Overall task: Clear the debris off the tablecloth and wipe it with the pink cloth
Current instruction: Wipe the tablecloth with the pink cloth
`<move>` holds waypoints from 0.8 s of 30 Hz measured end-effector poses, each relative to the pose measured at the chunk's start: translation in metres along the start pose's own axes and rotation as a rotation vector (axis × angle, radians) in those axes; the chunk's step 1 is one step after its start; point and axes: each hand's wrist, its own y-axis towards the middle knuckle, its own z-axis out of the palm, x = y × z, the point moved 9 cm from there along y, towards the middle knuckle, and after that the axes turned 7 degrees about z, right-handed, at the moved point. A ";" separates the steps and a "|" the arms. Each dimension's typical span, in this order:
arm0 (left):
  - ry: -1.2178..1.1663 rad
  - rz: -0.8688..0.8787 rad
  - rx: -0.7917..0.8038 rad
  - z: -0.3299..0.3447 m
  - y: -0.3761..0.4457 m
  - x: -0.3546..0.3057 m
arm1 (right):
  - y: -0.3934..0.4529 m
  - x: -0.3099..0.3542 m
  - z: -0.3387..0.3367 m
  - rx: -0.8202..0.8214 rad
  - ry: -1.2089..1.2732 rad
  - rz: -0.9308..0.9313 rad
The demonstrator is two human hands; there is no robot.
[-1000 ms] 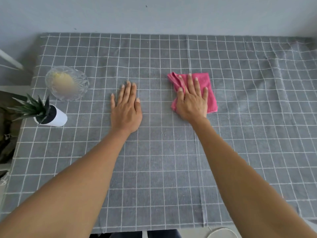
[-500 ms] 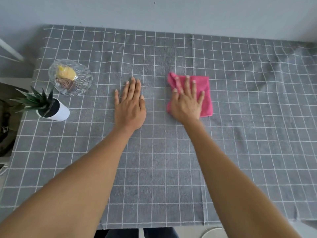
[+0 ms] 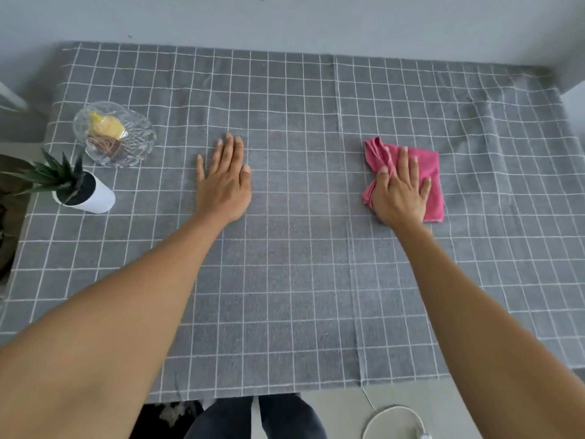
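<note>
A person leans over a table, both arms stretched across a grey checked tablecloth (image 3: pixel 285 280). The right hand (image 3: pixel 400 193) lies flat and open, fingers spread, pressing on a pink cloth (image 3: pixel 427 172), which sits bunched along the thumb side and smoother beyond the little finger; the spread palm appears meant to keep the cloth down on the fabric for wiping. The left hand (image 3: pixel 224 182) rests open and empty, palm down, well apart from the right, seemingly pinning the tablecloth so it does not slide or ruck under the wipe. Beyond and outside the left hand, a glass bowl (image 3: pixel 139 147) holds yellow and brown scraps (image 3: pixel 106 134), probably the gathered debris; just nearer the person stands a small plant (image 3: pixel 53 179) in a white pot (image 3: pixel 101 198). The stretch between the hands shows no loose debris, so clearing looks finished and wiping is the step in hand. Nothing blocks the right hand's side, though the fabric there is wrinkled and could catch the cloth; bowl and pot would obstruct any sweep past the left hand.
</note>
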 end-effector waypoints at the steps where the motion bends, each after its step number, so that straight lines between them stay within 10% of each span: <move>1: -0.021 0.014 0.024 0.000 -0.004 0.001 | -0.004 0.004 0.001 0.004 0.024 0.017; 17: 0.064 -0.076 -0.121 -0.011 -0.104 0.046 | -0.172 0.173 0.089 0.100 0.023 -0.442; 24: 0.049 -0.061 -0.122 -0.011 -0.105 0.047 | -0.142 0.124 0.069 0.035 -0.022 -0.419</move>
